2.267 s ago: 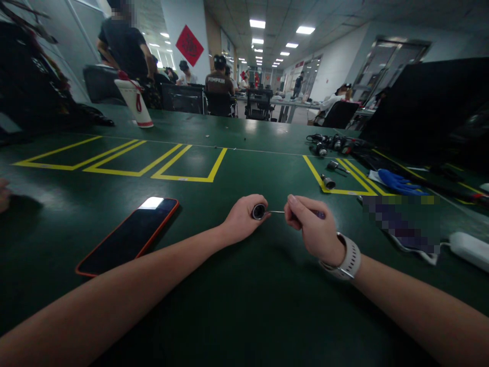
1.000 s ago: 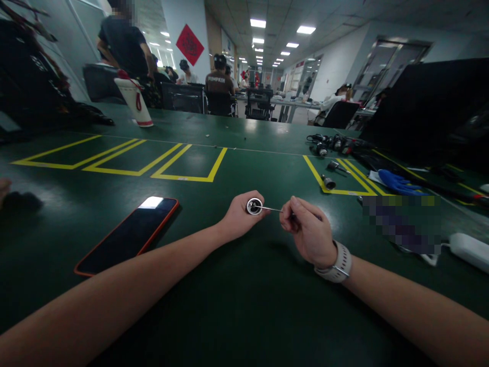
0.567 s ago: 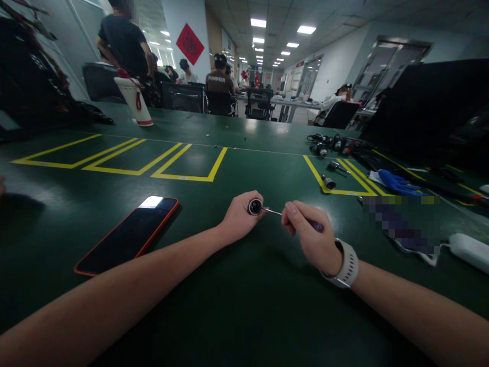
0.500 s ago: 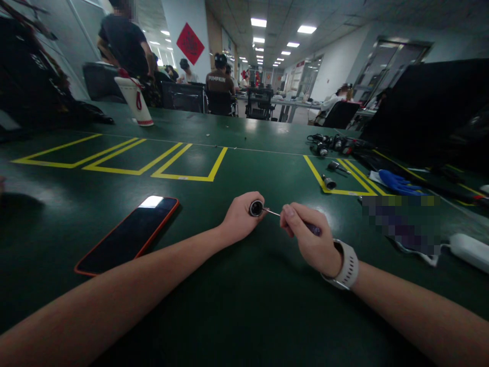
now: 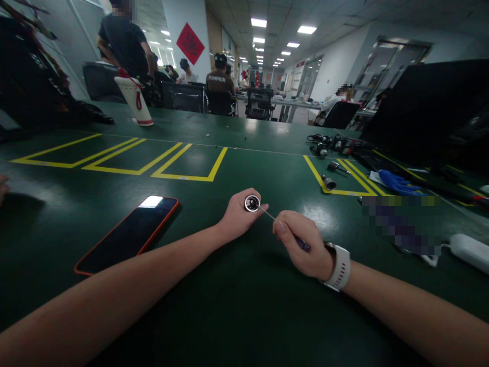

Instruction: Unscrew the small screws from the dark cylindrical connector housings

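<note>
My left hand (image 5: 240, 216) is closed around a round metal connector (image 5: 252, 203), its dark open end with a bright rim turned toward me. The rest of that connector is hidden in the fist. In my right hand (image 5: 301, 242) is a screwdriver (image 5: 303, 244) with a dark purple handle; my fingers wrap round it. Its thin shaft points up and left, and the tip meets the rim of the connector's open end. Whether the tip is inside the opening, I cannot tell. Both hands are held above the green table (image 5: 214, 316).
A phone (image 5: 130, 237) with an orange edge lies left of my forearm. On the right are loose metal parts (image 5: 329, 182), black cabled connectors (image 5: 324, 145), a blue glove (image 5: 397, 181) and a white power strip (image 5: 469, 252). A white cup (image 5: 133, 99) stands far left. Another person's fingers (image 5: 3, 187) show at the left edge.
My right hand has moved left and down, with the screwdriver's shaft now slanting more steeply. My left hand has shifted slightly left and up, tilting the connector's open end toward me.
</note>
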Action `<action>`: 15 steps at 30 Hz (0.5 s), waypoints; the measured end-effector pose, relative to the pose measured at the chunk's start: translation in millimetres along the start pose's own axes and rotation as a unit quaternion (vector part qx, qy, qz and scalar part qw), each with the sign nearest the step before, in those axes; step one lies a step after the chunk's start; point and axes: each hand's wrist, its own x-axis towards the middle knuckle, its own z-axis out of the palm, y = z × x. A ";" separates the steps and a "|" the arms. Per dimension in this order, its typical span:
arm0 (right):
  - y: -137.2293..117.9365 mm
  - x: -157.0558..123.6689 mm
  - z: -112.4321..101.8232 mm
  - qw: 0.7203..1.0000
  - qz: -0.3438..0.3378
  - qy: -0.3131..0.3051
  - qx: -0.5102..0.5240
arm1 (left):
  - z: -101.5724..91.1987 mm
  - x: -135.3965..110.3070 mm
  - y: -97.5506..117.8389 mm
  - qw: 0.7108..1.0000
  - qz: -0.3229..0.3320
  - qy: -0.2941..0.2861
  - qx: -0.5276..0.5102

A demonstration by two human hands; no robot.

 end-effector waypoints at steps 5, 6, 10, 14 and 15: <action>-3.1 2.0 -3.6 1.000 0.013 0.005 -0.021 | 0.1 -1.1 -2.7 0.999 0.004 0.004 0.048; -4.1 2.6 -4.2 1.000 0.015 0.004 -0.025 | 0.1 -1.4 -3.5 0.998 0.007 0.003 0.063; -6.8 4.3 -4.8 0.999 0.025 0.005 -0.033 | -0.1 -2.3 -3.5 0.991 0.021 0.003 0.131; -6.6 4.5 -3.5 0.999 0.041 -0.003 -0.020 | 0.0 -2.8 0.6 0.980 0.048 -0.013 0.194; -6.3 4.3 -2.9 0.999 0.042 -0.004 -0.018 | 0.0 -2.9 1.4 0.978 0.053 -0.017 0.200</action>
